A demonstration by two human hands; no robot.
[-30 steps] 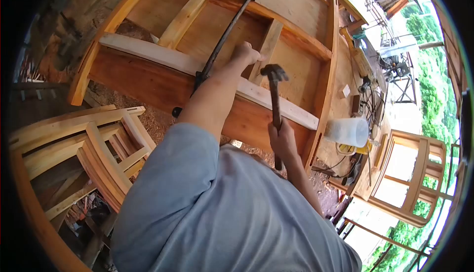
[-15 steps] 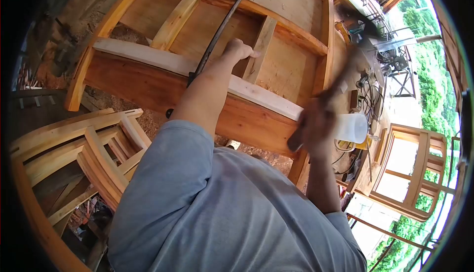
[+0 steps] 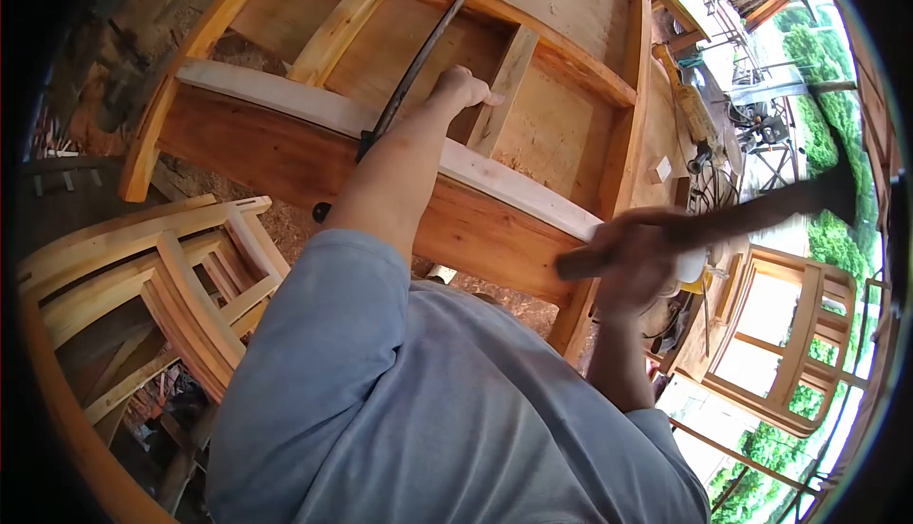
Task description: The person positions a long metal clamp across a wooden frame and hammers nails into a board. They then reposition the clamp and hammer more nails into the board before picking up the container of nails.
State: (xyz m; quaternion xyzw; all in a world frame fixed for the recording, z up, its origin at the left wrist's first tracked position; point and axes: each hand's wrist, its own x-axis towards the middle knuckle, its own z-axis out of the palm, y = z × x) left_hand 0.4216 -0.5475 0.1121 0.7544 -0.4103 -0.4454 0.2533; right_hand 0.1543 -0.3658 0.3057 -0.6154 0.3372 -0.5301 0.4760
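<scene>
A wooden frame (image 3: 456, 229) with thin panels lies across the view, a pale rail (image 3: 276, 101) along its near side. My left hand (image 3: 465, 88) rests at a short crosspiece (image 3: 504, 89), its thumb or finger against the wood; the rest of its fingers look curled round its edge, partly hidden. A long dark bar clamp (image 3: 418, 63) crosses the frame just left of that hand. Over the frame's right end, my right hand (image 3: 639, 262) is wrapped round the handle of a hammer (image 3: 761, 215), blurred by motion, its dark head out to the right.
Curved wooden frames (image 3: 181, 286) lean at the lower left. On the right are a bench with a yellow tool (image 3: 696, 115), a small wood block (image 3: 659, 170), cables and a white container (image 3: 689, 267). Another wooden frame (image 3: 799, 334) stands farther right.
The hammer has swung outward, its head moving right and down from above the bench. My left hand has stayed at the crosspiece.
</scene>
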